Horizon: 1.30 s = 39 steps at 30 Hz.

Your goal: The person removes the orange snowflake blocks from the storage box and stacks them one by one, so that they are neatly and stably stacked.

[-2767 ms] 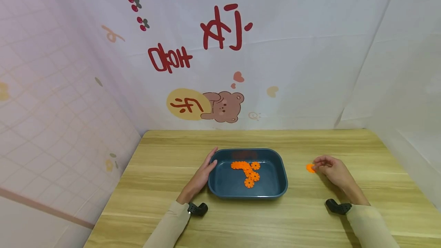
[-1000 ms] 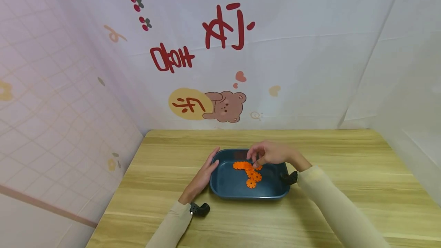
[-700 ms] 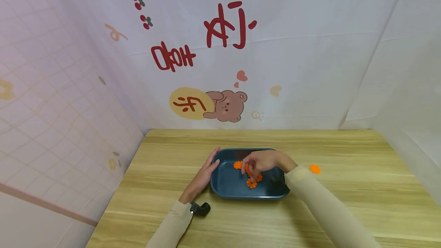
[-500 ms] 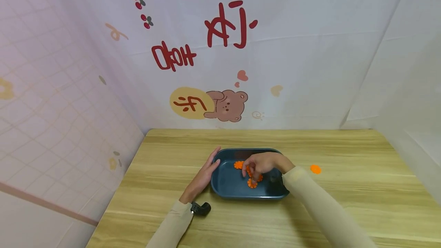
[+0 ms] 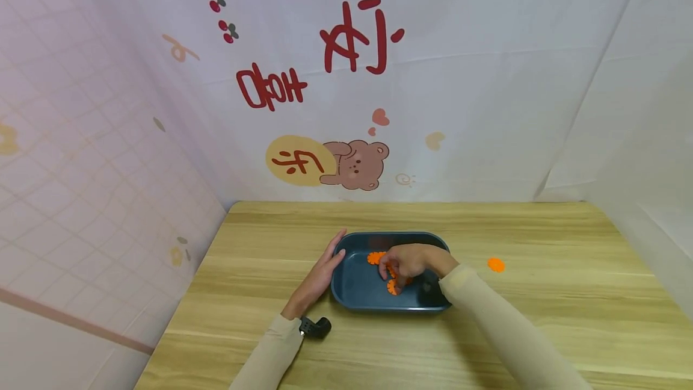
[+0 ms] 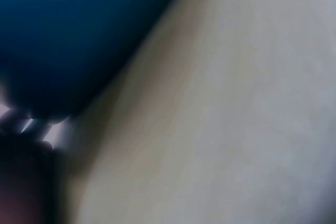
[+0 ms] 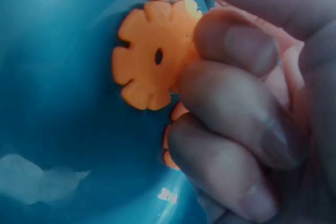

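Observation:
A dark blue rectangular tray (image 5: 352, 300) stands on the table. Several orange flower-shaped notched discs (image 5: 375, 258) lie inside it. My left hand (image 5: 319, 272) rests along the tray's left side, fingers straight and thumb at the rim. Over the tray, my right hand (image 5: 408, 262) reaches down with curled fingers and pinches a disc (image 5: 392, 287) at the front of the group. In the right wrist view that notched disc (image 7: 149, 56), with a slot in its middle, sits against the curled fingers (image 7: 226, 93). The exact contact of the thumb is hidden. More discs are partly covered by the hand.
One loose orange disc (image 5: 495, 265) lies on the wood-grain table (image 5: 541, 318), right of the tray. A printed cloth wall (image 5: 487, 107) rises behind the table's back edge. The left wrist view is blurred, with the tray's blue side (image 6: 79, 24) at upper left.
My right hand let go of the loose disc on the table's right and moved left into the tray. It lowered onto the front disc, which now tilts. The left hand stays.

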### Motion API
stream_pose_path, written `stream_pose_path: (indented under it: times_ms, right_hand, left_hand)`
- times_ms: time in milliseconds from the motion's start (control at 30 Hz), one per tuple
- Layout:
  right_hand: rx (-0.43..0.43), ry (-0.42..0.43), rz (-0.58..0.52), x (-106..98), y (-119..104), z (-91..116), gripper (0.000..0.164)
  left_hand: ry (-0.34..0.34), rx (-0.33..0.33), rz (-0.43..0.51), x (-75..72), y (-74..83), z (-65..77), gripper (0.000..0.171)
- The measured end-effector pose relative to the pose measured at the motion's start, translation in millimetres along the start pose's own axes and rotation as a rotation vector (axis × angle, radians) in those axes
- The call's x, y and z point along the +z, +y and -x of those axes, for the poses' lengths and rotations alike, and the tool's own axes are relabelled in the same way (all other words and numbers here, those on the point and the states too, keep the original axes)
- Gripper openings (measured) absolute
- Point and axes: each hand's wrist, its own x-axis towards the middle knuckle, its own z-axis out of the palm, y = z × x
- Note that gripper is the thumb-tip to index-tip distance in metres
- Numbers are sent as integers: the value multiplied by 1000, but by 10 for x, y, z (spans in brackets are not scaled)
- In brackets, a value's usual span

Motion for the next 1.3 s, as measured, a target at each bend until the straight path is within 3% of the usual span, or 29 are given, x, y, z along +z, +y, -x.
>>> stream_pose_path:
  times_ms: [333, 967, 1300]
  right_hand:
    - [-49, 23, -9, 12, 55, -19, 18]
    - [-84, 51, 42, 24, 9, 45, 14]
    - [-123, 94, -73, -37, 50, 99, 15]
  left_hand:
    - [-48, -28, 11, 16, 320, 106, 55]
    - [-22, -15, -5, 41, 329, 136, 55]
    - [-9, -4, -6, 56, 319, 136, 55]
